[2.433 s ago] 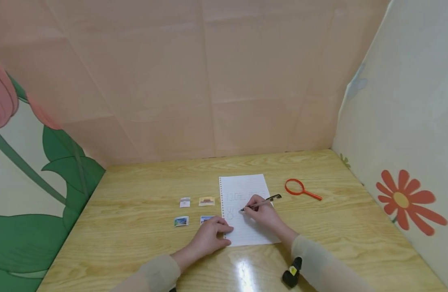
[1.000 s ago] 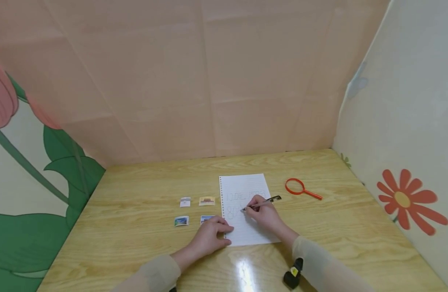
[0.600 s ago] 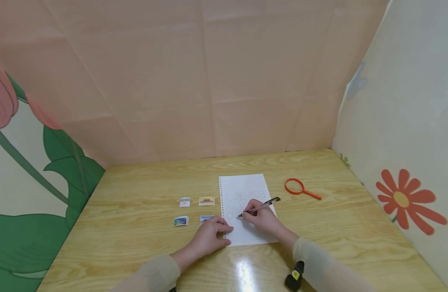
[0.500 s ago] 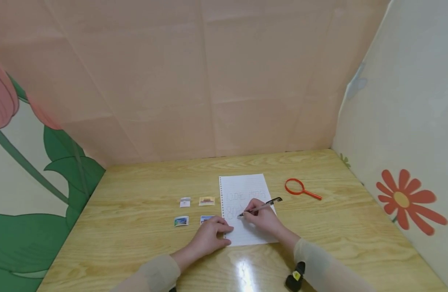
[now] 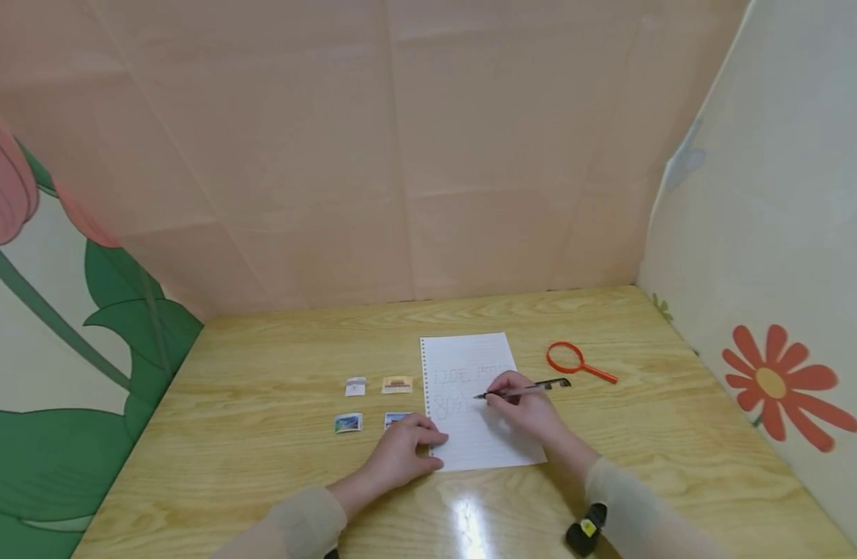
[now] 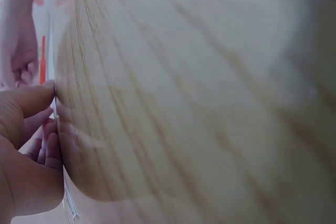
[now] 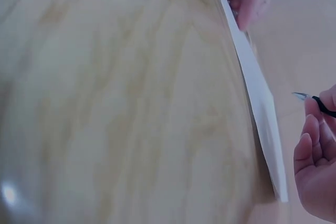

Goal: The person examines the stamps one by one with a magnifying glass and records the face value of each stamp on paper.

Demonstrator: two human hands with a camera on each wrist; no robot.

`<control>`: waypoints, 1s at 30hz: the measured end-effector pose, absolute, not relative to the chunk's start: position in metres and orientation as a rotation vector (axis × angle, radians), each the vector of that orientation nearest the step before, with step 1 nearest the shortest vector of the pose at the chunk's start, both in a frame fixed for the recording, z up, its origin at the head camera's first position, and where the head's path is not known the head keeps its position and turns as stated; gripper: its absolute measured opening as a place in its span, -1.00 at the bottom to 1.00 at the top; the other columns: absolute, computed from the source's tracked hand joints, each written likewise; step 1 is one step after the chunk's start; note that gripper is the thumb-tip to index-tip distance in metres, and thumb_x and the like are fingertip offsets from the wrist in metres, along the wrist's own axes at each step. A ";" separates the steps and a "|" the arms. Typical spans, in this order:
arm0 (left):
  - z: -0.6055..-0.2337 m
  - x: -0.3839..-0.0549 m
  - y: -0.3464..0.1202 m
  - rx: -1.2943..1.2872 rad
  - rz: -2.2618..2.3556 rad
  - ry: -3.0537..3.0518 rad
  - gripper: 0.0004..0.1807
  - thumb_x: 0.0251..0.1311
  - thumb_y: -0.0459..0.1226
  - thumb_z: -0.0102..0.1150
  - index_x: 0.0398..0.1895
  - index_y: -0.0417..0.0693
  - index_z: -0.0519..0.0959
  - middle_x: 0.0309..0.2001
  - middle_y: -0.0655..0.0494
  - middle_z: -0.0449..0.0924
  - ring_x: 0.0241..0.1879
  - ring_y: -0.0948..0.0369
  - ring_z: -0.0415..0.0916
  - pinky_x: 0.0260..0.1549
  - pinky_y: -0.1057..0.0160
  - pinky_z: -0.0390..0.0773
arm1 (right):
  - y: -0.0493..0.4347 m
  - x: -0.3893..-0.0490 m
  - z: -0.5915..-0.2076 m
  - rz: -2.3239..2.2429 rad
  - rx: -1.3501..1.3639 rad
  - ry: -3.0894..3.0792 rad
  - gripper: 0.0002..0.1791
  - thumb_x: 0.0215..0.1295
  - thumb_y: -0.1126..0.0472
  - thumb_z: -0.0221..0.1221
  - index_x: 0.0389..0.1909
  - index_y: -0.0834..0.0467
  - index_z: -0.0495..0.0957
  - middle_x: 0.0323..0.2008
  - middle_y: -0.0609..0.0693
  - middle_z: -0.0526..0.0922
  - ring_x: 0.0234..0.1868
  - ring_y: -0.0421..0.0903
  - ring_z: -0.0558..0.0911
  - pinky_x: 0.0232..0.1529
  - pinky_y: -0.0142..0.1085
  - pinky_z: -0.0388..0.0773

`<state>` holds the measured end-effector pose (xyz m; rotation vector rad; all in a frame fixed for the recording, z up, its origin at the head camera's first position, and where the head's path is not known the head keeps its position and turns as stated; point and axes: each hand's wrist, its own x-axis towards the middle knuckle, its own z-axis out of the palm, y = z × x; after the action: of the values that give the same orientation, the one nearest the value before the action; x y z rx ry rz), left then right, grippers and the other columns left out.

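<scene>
A sheet of lined paper [image 5: 480,450] with punched holes along its left edge lies on the table, bearing two lines of faint handwriting. My left hand [image 5: 399,454] rests on the sheet's left margin, thumb and fingers spread apart. Pinched in my right hand [image 5: 532,411] is a pen [image 5: 550,384] with a dark tip and cap end. In the right wrist view the pen tip [image 7: 300,96] appears lifted off the paper [image 7: 260,95]. Partly covered by the left fingers is a small picture card [image 5: 395,419].
Several small picture cards, among them a green-blue one [image 5: 348,423] and a yellow one [image 5: 397,384], lie left of the sheet. A red magnifying glass [image 5: 596,373] lies to its right. A pink-beige wall [image 5: 414,155] stands behind the wooden table [image 5: 261,373].
My right hand has shifted right and slightly up with the pen, uncovering more marks on the second line. My left hand has stayed in place on the sheet.
</scene>
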<state>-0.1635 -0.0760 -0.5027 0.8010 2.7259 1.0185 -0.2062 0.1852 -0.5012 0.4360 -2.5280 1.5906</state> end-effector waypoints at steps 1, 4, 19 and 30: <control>-0.502 -0.164 -0.076 0.795 1.017 2.725 -0.61 0.05 -0.22 0.49 0.00 -0.03 0.72 -0.12 0.28 0.53 -0.10 0.30 0.43 -0.01 0.25 0.47 | 0.188 -0.206 -0.501 1.602 0.458 -2.515 -0.86 0.15 0.44 0.34 -0.33 0.23 0.58 -0.43 0.00 0.63 -0.47 -0.24 0.49 -0.46 -0.41 0.44; -0.503 -0.164 -0.076 0.791 1.022 2.725 -0.60 0.05 -0.22 0.50 0.00 -0.03 0.72 -0.12 0.28 0.53 -0.10 0.30 0.43 -0.02 0.25 0.47 | 0.195 -0.206 -0.499 1.609 0.498 -2.500 -0.85 0.17 0.44 0.33 -0.28 0.26 0.58 -0.40 0.04 0.65 -0.45 -0.24 0.50 -0.45 -0.41 0.46; -0.503 -0.163 -0.076 0.777 1.049 2.714 -0.60 0.02 -0.25 0.51 0.00 -0.06 0.72 -0.12 0.26 0.52 -0.11 0.29 0.43 -0.05 0.26 0.47 | 0.242 -0.204 -0.497 1.462 0.486 -2.554 -0.84 0.25 0.48 0.25 -0.18 0.28 0.53 -0.37 0.10 0.65 -0.41 -0.18 0.57 -0.41 -0.41 0.50; -0.500 -0.161 -0.076 0.768 1.034 2.715 -0.60 0.03 -0.25 0.51 0.00 -0.05 0.72 -0.12 0.26 0.52 -0.10 0.28 0.43 -0.03 0.24 0.47 | 0.274 -0.198 -0.488 1.191 0.556 -2.487 -0.76 0.16 0.51 0.31 -0.14 0.32 0.63 -0.23 0.16 0.70 -0.25 -0.24 0.61 -0.24 -0.56 0.49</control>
<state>-0.1615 -0.0756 -0.5004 0.7682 2.7147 1.0343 -0.1976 0.2739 -0.4882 0.5561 -2.4875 1.1911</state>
